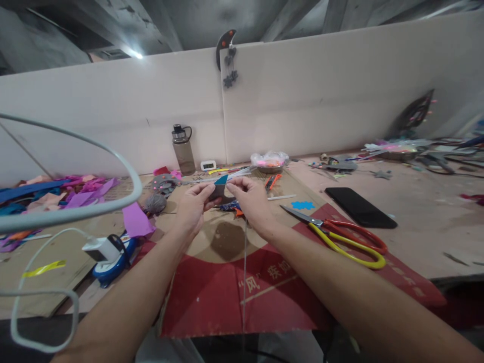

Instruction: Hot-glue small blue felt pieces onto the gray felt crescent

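Both hands meet above the middle of a red and brown cardboard sheet (212, 297). My left hand (194, 205) and my right hand (250, 199) each pinch one side of a small piece of grey and teal felt (220, 187), held up between them. A thin thread (244, 272) hangs down from under my right hand toward me. Big scissors with red and yellow handles (340, 236) lie just right of my right forearm. A blue flower-shaped cutout (302, 205) lies beyond the scissor blades.
A black phone (359, 207) lies at the right. At the back stand a water bottle (183, 149), a small white clock (208, 165) and a bowl with a plastic bag (269, 162). Purple and blue felt scraps (56, 194) pile at the left, near a white charger and cable (100, 248).
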The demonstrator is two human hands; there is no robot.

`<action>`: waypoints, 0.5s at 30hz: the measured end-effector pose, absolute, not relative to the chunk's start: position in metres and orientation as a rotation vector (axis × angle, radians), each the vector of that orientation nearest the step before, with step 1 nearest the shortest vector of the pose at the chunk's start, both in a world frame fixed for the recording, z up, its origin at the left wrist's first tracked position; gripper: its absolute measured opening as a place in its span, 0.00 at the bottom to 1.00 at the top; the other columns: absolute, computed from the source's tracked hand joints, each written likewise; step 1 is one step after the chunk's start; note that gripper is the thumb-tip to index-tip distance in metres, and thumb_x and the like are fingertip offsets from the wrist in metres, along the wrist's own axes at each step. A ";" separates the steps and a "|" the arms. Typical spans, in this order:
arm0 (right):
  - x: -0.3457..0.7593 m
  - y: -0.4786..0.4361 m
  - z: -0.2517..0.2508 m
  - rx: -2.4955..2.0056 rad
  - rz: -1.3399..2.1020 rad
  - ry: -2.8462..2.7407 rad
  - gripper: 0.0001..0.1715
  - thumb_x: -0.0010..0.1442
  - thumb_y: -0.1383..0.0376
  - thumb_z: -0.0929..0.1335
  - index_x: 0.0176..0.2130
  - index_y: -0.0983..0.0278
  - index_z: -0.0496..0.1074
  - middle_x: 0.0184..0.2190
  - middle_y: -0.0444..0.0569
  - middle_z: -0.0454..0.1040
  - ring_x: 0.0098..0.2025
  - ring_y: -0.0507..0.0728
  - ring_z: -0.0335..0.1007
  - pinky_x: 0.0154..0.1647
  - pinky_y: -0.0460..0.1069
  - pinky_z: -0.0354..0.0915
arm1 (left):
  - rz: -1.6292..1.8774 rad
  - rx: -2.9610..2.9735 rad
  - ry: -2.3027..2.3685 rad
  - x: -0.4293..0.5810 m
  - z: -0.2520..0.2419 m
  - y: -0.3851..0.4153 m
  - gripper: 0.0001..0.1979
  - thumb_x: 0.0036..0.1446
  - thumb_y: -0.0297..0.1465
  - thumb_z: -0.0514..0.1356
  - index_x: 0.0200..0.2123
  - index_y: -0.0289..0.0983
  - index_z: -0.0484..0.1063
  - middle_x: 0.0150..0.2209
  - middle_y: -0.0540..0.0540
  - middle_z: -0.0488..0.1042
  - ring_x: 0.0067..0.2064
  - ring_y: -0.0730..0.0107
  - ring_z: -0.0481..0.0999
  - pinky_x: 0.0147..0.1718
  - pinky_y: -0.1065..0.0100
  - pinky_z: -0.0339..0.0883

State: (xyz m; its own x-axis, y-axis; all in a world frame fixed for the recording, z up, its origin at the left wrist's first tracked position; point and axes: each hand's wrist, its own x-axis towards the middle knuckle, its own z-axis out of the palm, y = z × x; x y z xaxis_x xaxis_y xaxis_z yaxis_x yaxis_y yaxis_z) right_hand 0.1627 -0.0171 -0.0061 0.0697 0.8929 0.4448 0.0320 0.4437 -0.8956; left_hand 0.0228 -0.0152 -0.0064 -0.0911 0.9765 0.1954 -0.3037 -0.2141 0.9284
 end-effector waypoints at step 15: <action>0.166 -0.003 -0.016 -0.814 1.030 -1.296 0.08 0.50 0.61 0.67 0.26 0.64 0.71 0.24 0.42 0.69 0.26 0.49 0.60 0.30 0.46 0.58 | 1.411 1.104 0.946 0.022 -0.002 -0.019 0.09 0.45 0.32 0.66 0.31 0.35 0.73 0.30 0.46 0.77 0.31 0.70 0.78 0.28 0.71 0.73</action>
State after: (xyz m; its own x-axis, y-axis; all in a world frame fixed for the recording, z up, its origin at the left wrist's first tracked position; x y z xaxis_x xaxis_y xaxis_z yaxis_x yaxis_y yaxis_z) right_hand 0.1656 -0.0029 -0.0163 -0.0233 0.9316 0.3628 -0.1438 0.3560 -0.9234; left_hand 0.0217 -0.0185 -0.0016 -0.0122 0.9918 0.1269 -0.2588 -0.1258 0.9577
